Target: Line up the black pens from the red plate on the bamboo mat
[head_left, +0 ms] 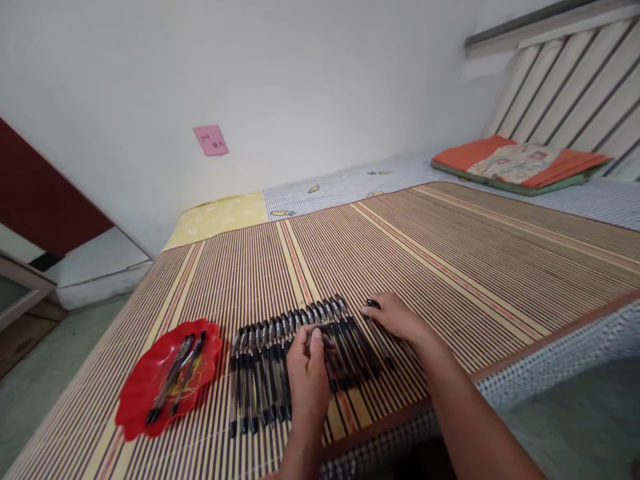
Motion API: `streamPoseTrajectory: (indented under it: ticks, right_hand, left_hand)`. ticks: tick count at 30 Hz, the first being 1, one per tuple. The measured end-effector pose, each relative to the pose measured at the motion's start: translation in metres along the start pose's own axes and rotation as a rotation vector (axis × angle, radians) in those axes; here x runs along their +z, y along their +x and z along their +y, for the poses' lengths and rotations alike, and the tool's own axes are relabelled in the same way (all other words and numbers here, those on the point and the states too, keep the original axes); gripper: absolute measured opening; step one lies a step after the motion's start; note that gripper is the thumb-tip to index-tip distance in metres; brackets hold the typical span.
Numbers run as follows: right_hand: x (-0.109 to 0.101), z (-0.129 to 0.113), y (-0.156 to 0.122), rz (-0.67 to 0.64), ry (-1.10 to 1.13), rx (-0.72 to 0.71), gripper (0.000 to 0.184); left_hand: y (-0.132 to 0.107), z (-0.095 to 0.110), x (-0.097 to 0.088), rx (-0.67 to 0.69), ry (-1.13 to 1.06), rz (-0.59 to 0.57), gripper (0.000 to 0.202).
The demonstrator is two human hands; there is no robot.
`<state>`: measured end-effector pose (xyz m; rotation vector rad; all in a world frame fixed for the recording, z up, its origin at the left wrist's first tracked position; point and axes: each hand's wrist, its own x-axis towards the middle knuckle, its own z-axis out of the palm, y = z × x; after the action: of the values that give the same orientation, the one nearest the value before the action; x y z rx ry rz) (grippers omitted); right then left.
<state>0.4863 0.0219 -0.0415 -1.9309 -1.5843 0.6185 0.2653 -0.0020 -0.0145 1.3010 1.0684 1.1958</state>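
Note:
Several black-capped pens lie side by side in a row on a striped bamboo mat. My left hand rests over the middle of the row, its fingers curled around one pen. My right hand is at the row's right end, fingers closed on a pen whose dark tip shows above the knuckles. A red plate at the left of the row holds two more pens.
The mat covers a bed with a checked sheet. A folded orange cushion lies at the far right by a slatted headboard. A pink note sticks to the white wall. The bed's front edge runs under my forearms.

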Motion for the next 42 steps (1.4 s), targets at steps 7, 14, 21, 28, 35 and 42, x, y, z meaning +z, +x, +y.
streamPoseTrajectory:
  ticks: [7,14,21,28,35,42]
  right_hand:
    - [0.013,-0.012,0.000,0.002,-0.061,0.018,0.022]
    - [0.011,-0.017,-0.002,0.064,-0.131,0.063,0.015]
    - [0.006,-0.017,-0.009,0.036,-0.159,0.082,0.015]
    - [-0.003,-0.017,-0.018,0.011,-0.207,0.086,0.017]
    - [0.002,-0.011,-0.020,-0.076,0.101,0.127,0.023]
    - [-0.002,-0.004,-0.024,-0.117,0.192,0.188,0.023]
  left_hand:
    - [0.002,-0.002,0.000,-0.017,0.007,0.003,0.027]
    - [0.001,-0.004,-0.001,-0.030,0.002,-0.004,0.026]
    - [0.003,-0.003,-0.001,-0.052,0.002,-0.001,0.028]
    - [0.004,-0.005,-0.002,-0.047,-0.001,0.002,0.029]
    - [0.005,-0.003,0.000,-0.050,-0.013,0.011,0.029]
    - [0.005,-0.005,-0.001,-0.039,-0.012,0.014,0.028]
